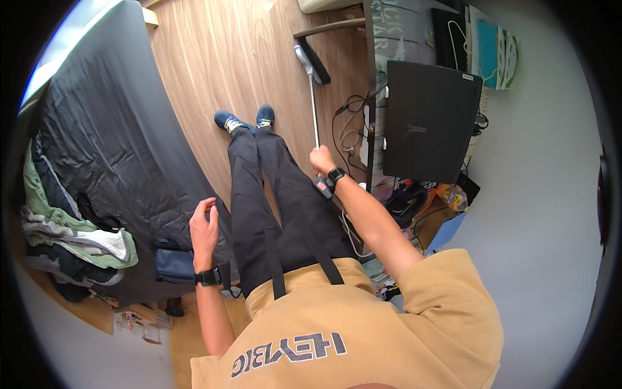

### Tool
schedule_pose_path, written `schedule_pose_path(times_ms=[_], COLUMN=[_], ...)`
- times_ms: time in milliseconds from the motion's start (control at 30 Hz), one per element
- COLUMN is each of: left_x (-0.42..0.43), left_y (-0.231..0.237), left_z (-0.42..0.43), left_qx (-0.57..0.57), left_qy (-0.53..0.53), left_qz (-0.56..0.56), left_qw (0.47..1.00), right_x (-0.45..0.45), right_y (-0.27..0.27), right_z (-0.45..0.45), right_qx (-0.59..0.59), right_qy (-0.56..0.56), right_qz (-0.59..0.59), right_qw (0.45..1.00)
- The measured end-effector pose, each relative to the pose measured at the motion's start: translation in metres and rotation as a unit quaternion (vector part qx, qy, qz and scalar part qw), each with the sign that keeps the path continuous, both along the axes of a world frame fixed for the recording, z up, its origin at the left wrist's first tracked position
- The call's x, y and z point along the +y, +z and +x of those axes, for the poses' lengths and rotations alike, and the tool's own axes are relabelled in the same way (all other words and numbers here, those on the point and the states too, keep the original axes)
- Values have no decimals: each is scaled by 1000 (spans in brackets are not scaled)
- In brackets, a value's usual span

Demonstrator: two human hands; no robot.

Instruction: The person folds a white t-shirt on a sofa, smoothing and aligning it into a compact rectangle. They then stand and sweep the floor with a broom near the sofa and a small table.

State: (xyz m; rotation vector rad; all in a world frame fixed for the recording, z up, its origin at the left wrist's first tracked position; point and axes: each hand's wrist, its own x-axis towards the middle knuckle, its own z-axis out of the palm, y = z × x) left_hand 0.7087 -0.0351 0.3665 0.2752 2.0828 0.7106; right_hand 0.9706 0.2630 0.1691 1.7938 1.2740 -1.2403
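Observation:
My right hand (322, 160) is closed around the upper part of a broom's thin metal handle (313, 109). The grey broom head (304, 59) with black bristles (317, 62) rests on the wood-look floor (214, 53), ahead of my feet and close to the desk. Empty, my left hand (204, 228) hangs by my left thigh, its fingers loosely bent and apart. It is nearest to the edge of a bed with a dark grey sheet (131, 126). Both wrists wear black straps, and a small dark device (322, 187) sits by the right one.
On my right stands a desk (388, 39) carrying a closed black laptop (432, 121). Cables (350, 121) dangle beneath it near the broom handle. A curved bar (330, 27) lies beyond the bristles. The bed holds crumpled clothes (73, 233) and a blue bag (175, 265).

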Motion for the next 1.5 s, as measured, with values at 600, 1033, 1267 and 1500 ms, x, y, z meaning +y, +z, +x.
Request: schedule_pose_path(times_ms=[600,1033,1267,1500], left_x=[74,4,-6,-10], left_y=[-11,-6,-7,-3], left_z=[16,23,27,34], left_qx=[-32,-30,-46,-67], left_qy=[-111,-47,5,36], left_qz=[37,-11,1,-15], left_qw=[993,998,999,997], right_x=[9,75,10,21], right_y=[97,-54,63,57], right_z=[68,72,134,95], right_qx=[35,-93,-90,-26], right_qy=[-79,546,102,-19], right_qz=[107,-53,29,126], right_qw=[990,831,990,991])
